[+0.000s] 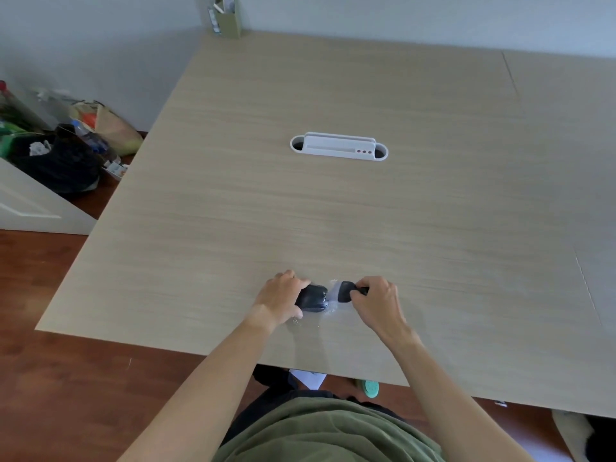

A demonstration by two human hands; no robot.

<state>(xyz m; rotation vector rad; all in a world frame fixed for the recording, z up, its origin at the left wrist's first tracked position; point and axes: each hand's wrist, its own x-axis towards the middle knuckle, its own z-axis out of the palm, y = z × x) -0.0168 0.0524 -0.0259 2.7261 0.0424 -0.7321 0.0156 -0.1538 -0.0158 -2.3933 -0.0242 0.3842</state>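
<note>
A dark rounded object (313,297), like a computer mouse with white lettering, lies on the pale wooden table (333,211) near its front edge. My left hand (280,296) grips it from the left, fingers curled over its top. Just right of it, my right hand (376,301) pinches a smaller flat black piece (345,291). Clear crinkled plastic (330,306) lies under and between the two pieces. Part of the small piece is hidden by my right fingers.
A white cable port (338,147) with two round openings is set into the table's middle. A green holder (228,18) stands at the far left corner. On the floor to the left sit black bags (56,161) and clutter beside a white door.
</note>
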